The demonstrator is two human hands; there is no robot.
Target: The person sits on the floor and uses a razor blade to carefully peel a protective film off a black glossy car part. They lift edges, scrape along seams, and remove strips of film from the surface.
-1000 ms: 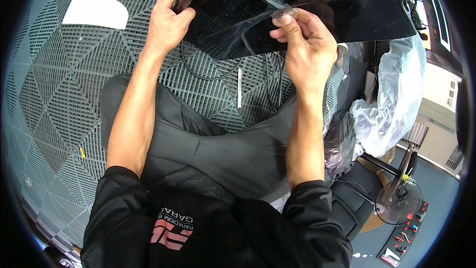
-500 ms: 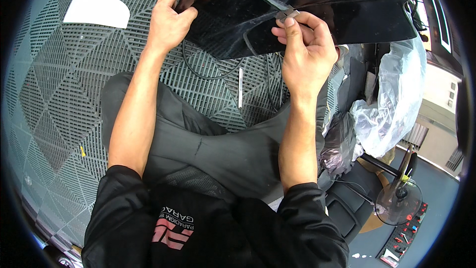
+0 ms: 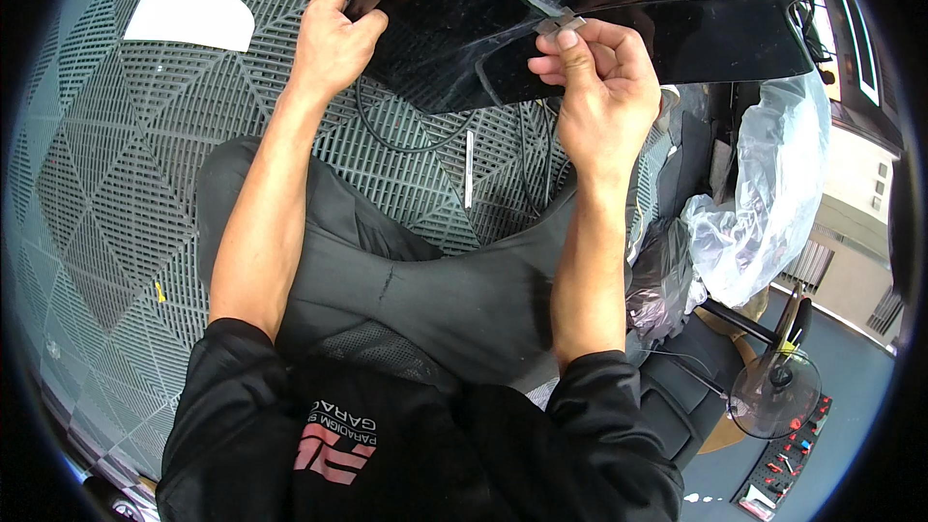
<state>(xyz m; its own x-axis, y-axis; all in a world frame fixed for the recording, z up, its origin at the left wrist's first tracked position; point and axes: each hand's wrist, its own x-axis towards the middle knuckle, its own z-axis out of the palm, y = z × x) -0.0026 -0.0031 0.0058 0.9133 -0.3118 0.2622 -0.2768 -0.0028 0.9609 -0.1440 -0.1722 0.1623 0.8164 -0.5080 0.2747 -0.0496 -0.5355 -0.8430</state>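
Since the earlier frame, the right hand shifts slightly rightward at the wrist. Black panel spans the frame's top centre to upper right. Left hand touches its left edge, fingers straight and close together, thumb apart. Right thumb and fingers pinch a small greyish flat piece against the panel, upper centre.

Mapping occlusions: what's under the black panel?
Past its lower edge, a black cable curves into view over the grated floor. Anything directly beneath the black panel is covered, including any further run of cable.
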